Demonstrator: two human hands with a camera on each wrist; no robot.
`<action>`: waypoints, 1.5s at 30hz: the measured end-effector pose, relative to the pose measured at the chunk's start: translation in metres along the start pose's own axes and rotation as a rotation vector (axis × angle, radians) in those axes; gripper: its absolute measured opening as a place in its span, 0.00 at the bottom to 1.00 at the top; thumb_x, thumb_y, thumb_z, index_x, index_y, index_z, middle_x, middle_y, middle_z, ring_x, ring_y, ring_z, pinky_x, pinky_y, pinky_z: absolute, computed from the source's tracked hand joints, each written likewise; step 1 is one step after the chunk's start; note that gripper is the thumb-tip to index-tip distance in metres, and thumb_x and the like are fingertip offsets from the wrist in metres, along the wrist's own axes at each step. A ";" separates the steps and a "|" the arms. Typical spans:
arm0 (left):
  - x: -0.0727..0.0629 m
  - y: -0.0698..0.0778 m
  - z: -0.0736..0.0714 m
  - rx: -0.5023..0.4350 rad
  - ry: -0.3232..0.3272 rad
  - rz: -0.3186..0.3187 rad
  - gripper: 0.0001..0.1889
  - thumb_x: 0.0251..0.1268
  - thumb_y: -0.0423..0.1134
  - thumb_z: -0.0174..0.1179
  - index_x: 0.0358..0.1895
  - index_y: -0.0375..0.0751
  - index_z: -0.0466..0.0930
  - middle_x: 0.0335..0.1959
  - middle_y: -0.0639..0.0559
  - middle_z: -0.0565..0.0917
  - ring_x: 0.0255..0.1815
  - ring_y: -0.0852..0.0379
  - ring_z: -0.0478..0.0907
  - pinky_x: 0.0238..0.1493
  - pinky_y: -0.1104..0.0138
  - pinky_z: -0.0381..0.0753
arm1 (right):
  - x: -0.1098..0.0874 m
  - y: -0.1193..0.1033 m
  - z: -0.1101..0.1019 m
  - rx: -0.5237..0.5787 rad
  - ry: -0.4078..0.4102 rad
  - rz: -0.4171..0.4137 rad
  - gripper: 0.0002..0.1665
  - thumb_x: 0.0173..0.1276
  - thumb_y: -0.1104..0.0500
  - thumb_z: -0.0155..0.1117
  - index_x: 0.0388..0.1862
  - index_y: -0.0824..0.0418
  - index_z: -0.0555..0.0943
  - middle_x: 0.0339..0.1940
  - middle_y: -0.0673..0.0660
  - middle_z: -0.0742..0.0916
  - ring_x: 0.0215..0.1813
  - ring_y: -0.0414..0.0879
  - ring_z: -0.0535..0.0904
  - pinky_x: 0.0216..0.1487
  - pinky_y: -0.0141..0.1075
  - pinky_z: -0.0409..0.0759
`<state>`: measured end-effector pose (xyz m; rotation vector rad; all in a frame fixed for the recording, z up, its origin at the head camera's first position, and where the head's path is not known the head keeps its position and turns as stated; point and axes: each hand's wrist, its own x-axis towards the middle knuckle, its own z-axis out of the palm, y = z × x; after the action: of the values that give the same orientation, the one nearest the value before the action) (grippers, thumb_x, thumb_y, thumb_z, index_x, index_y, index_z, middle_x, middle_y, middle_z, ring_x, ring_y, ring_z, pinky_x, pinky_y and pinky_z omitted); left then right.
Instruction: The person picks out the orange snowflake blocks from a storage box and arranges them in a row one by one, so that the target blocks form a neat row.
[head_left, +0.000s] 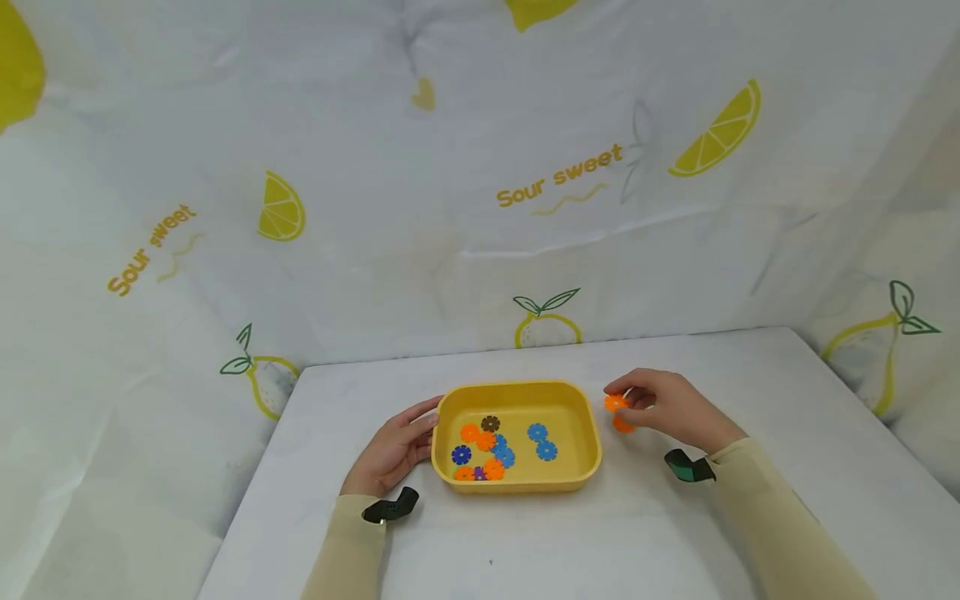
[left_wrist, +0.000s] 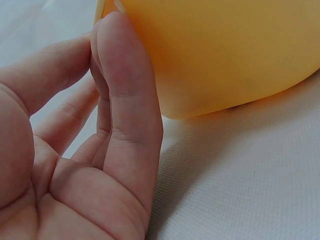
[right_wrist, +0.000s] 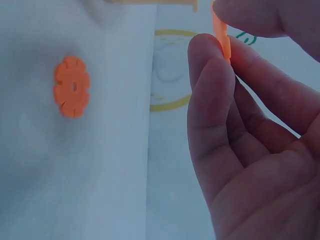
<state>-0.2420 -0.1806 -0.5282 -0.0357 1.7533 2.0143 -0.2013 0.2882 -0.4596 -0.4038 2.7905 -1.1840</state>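
Observation:
My left hand (head_left: 392, 451) holds the left side of a yellow tray (head_left: 517, 486), fingers against its outer wall and the tips close to the rim. My right hand (head_left: 671, 406) is raised beside the tray's right end. Between thumb and fingers it pinches an orange snowflake disc (right_wrist: 222, 36), seen edge-on in the right wrist view. A second orange disc (right_wrist: 73, 87) lies flat on the table below that hand. Inside the tray, several snowflake discs in orange, blue, brown and purple crowd the left part. Two light blue discs (head_left: 537, 432) lie right of the middle.
A white cloth covers the table (head_left: 480, 550). Behind it hangs a white curtain (head_left: 375, 250) printed with lemons and lettering. A dark strap (head_left: 390, 505) sits at the left wrist, and another strap (head_left: 688, 467) at the right.

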 end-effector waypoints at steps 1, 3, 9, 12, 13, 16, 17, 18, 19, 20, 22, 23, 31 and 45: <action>-0.001 -0.001 -0.001 0.002 0.001 -0.001 0.34 0.74 0.54 0.71 0.79 0.53 0.74 0.69 0.44 0.84 0.55 0.51 0.88 0.59 0.62 0.90 | -0.002 0.003 0.001 0.001 0.008 0.014 0.18 0.71 0.56 0.76 0.59 0.52 0.89 0.51 0.48 0.91 0.50 0.45 0.83 0.50 0.30 0.85; -0.003 -0.001 -0.002 0.004 0.006 -0.007 0.35 0.73 0.54 0.71 0.79 0.54 0.74 0.69 0.44 0.85 0.55 0.51 0.88 0.59 0.62 0.90 | -0.005 0.009 0.002 0.000 0.017 0.033 0.18 0.71 0.54 0.76 0.59 0.52 0.89 0.52 0.49 0.91 0.50 0.44 0.83 0.49 0.30 0.85; -0.006 0.001 -0.005 -0.005 0.022 -0.003 0.34 0.73 0.54 0.71 0.79 0.53 0.75 0.68 0.44 0.85 0.53 0.52 0.87 0.57 0.63 0.90 | -0.007 0.023 0.004 0.000 0.036 0.059 0.20 0.71 0.54 0.76 0.60 0.53 0.89 0.53 0.51 0.91 0.50 0.45 0.83 0.48 0.30 0.85; -0.006 0.004 -0.006 -0.018 0.022 0.000 0.33 0.74 0.53 0.71 0.78 0.52 0.75 0.68 0.44 0.85 0.52 0.52 0.88 0.56 0.64 0.91 | -0.005 0.029 0.003 -0.027 0.044 0.066 0.20 0.70 0.55 0.77 0.60 0.54 0.89 0.53 0.52 0.90 0.51 0.46 0.82 0.48 0.31 0.84; -0.005 0.004 -0.006 -0.021 0.023 0.000 0.33 0.74 0.52 0.70 0.78 0.53 0.75 0.68 0.44 0.85 0.52 0.52 0.88 0.56 0.64 0.91 | -0.005 0.031 0.003 -0.042 0.047 0.072 0.20 0.70 0.55 0.77 0.59 0.54 0.89 0.53 0.52 0.90 0.50 0.46 0.82 0.48 0.32 0.84; -0.004 0.006 -0.005 -0.019 0.019 0.002 0.32 0.75 0.52 0.70 0.78 0.53 0.75 0.69 0.44 0.85 0.53 0.52 0.88 0.57 0.63 0.91 | -0.005 0.036 0.002 -0.085 0.052 0.092 0.19 0.69 0.56 0.76 0.58 0.53 0.89 0.53 0.52 0.90 0.51 0.46 0.82 0.49 0.35 0.84; -0.003 0.006 -0.004 -0.016 0.016 0.003 0.32 0.75 0.52 0.69 0.79 0.53 0.75 0.69 0.44 0.85 0.53 0.52 0.88 0.57 0.63 0.91 | -0.006 0.038 0.002 -0.094 0.053 0.099 0.18 0.70 0.56 0.76 0.58 0.52 0.89 0.52 0.52 0.90 0.50 0.47 0.82 0.50 0.36 0.84; -0.003 0.005 -0.003 -0.016 0.015 0.002 0.32 0.76 0.52 0.69 0.79 0.53 0.74 0.69 0.44 0.85 0.54 0.52 0.88 0.58 0.63 0.90 | -0.006 0.039 0.002 -0.097 0.052 0.108 0.18 0.70 0.56 0.76 0.58 0.52 0.89 0.51 0.52 0.90 0.50 0.47 0.81 0.50 0.37 0.84; -0.002 0.005 -0.003 -0.015 0.014 0.001 0.32 0.76 0.52 0.69 0.79 0.53 0.74 0.69 0.44 0.85 0.54 0.52 0.88 0.58 0.63 0.90 | -0.007 0.041 0.002 -0.095 0.049 0.118 0.18 0.70 0.56 0.75 0.58 0.52 0.89 0.51 0.51 0.90 0.50 0.47 0.81 0.50 0.38 0.83; -0.002 0.005 -0.002 -0.016 0.014 -0.001 0.31 0.76 0.52 0.69 0.79 0.53 0.74 0.69 0.44 0.85 0.53 0.52 0.88 0.57 0.63 0.90 | -0.007 0.042 0.003 -0.090 0.047 0.123 0.18 0.70 0.56 0.75 0.58 0.52 0.89 0.50 0.51 0.89 0.50 0.47 0.81 0.50 0.38 0.83; -0.003 0.004 -0.002 -0.020 0.019 -0.008 0.31 0.76 0.51 0.69 0.78 0.53 0.75 0.68 0.44 0.85 0.52 0.53 0.88 0.56 0.64 0.91 | -0.008 0.044 0.004 -0.077 0.040 0.130 0.17 0.70 0.56 0.74 0.57 0.52 0.89 0.49 0.51 0.89 0.50 0.48 0.80 0.50 0.38 0.82; -0.003 0.003 -0.002 -0.022 0.021 -0.011 0.31 0.76 0.51 0.69 0.78 0.53 0.75 0.67 0.45 0.86 0.52 0.53 0.88 0.56 0.64 0.91 | -0.008 0.045 0.005 -0.072 0.035 0.131 0.17 0.70 0.56 0.73 0.57 0.51 0.89 0.48 0.51 0.89 0.50 0.48 0.80 0.50 0.38 0.82; -0.004 0.002 0.000 -0.026 0.010 -0.001 0.31 0.77 0.50 0.68 0.79 0.50 0.74 0.67 0.44 0.86 0.52 0.53 0.88 0.56 0.64 0.91 | -0.011 0.049 0.009 -0.081 0.023 0.135 0.17 0.69 0.56 0.74 0.56 0.50 0.88 0.47 0.50 0.88 0.50 0.47 0.80 0.51 0.40 0.82; -0.001 0.003 0.003 -0.026 0.016 -0.011 0.29 0.78 0.50 0.67 0.78 0.53 0.75 0.68 0.44 0.86 0.52 0.53 0.88 0.58 0.63 0.91 | -0.011 0.051 0.010 -0.096 0.028 0.123 0.17 0.69 0.60 0.73 0.56 0.55 0.88 0.45 0.52 0.87 0.48 0.47 0.79 0.47 0.36 0.81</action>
<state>-0.2411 -0.1784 -0.5246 -0.0702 1.7336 2.0340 -0.1997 0.3176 -0.5033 -0.2200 2.8576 -1.0411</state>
